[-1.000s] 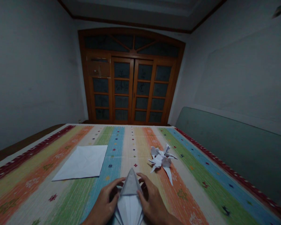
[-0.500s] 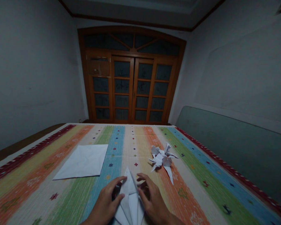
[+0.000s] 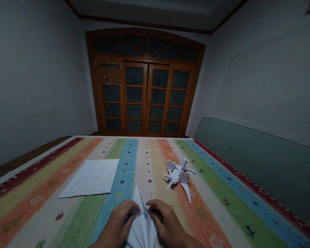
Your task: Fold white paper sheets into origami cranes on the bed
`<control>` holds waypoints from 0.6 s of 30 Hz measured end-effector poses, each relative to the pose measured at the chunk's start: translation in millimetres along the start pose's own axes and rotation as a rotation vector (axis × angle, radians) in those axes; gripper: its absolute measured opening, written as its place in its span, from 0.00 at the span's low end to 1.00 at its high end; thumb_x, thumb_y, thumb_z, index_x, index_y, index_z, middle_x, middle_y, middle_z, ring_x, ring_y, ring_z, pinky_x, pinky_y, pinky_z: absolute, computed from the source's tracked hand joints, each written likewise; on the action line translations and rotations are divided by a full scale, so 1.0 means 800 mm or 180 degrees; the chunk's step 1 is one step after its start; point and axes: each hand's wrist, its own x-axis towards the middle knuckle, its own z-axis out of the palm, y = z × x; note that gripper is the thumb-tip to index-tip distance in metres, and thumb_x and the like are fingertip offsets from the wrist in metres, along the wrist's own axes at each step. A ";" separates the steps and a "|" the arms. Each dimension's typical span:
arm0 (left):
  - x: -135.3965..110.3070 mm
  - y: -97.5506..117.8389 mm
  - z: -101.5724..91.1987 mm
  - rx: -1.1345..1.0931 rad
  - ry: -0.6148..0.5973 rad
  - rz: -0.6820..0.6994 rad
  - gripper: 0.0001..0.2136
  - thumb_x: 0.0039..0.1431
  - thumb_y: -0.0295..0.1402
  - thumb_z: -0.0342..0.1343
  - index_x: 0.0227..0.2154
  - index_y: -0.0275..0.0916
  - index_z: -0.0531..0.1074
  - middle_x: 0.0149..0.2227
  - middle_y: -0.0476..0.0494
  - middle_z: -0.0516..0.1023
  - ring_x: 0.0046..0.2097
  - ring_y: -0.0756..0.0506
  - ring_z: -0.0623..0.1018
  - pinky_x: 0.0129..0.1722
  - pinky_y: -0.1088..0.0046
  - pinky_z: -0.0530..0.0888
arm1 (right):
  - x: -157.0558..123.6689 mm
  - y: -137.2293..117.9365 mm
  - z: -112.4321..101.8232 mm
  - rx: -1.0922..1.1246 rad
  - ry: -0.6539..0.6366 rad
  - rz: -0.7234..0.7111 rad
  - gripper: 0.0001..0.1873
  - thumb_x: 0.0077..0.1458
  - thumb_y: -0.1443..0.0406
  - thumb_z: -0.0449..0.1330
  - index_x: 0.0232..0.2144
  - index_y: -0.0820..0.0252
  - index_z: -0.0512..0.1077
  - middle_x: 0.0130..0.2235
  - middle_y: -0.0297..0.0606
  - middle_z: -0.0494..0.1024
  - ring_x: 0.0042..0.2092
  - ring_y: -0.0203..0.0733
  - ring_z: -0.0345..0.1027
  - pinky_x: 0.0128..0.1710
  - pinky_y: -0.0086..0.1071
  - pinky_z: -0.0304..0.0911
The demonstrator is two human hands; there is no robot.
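A piece of white folded paper (image 3: 144, 224) lies on the tablecloth at the bottom middle, its narrow tip pointing away from me and its pleated layers fanning toward me. My left hand (image 3: 121, 220) pinches its left edge between thumb and fingers. From the other side, my right hand (image 3: 164, 220) grips the right edge, with thumb and index finger close to the middle fold. The lowest part of the paper runs out of the frame.
A flat stack or sheet of white paper (image 3: 93, 177) lies to the left. Several folded white paper pieces (image 3: 179, 174) sit in a pile to the right. Beneath them spreads a striped tablecloth (image 3: 74, 227). Wooden doors (image 3: 147, 96) stand beyond, and a grey-green panel (image 3: 248, 155) runs along the right.
Both hands have moved slightly closer together on the folded paper, and the right fingers have closed on its edge. The paper's tip has shifted a little left.
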 end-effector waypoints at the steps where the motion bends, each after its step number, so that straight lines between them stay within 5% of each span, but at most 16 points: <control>1: 0.000 -0.001 0.000 0.0008 -0.0024 0.0023 0.10 0.60 0.20 0.55 0.36 0.41 0.77 0.36 0.45 0.81 0.39 0.42 0.79 0.43 0.68 0.74 | 0.000 0.001 0.000 -0.0022 -0.0004 -0.0043 0.19 0.57 0.75 0.56 0.49 0.58 0.74 0.41 0.43 0.82 0.43 0.50 0.78 0.47 0.41 0.70; 11: 0.000 0.005 -0.002 0.0022 -0.0111 0.0153 0.12 0.59 0.17 0.55 0.32 0.40 0.79 0.34 0.45 0.79 0.39 0.43 0.79 0.41 0.71 0.71 | 0.004 -0.007 -0.002 -0.0026 -0.0008 -0.0221 0.17 0.57 0.77 0.56 0.44 0.57 0.76 0.39 0.42 0.79 0.42 0.47 0.75 0.43 0.37 0.69; 18: 0.000 0.015 -0.005 0.0001 -0.0177 0.0195 0.14 0.53 0.14 0.52 0.24 0.38 0.74 0.32 0.45 0.76 0.36 0.44 0.78 0.37 0.74 0.68 | 0.001 0.006 0.001 -0.0151 0.0021 0.0167 0.28 0.51 0.77 0.61 0.55 0.57 0.71 0.44 0.42 0.79 0.44 0.48 0.74 0.49 0.40 0.68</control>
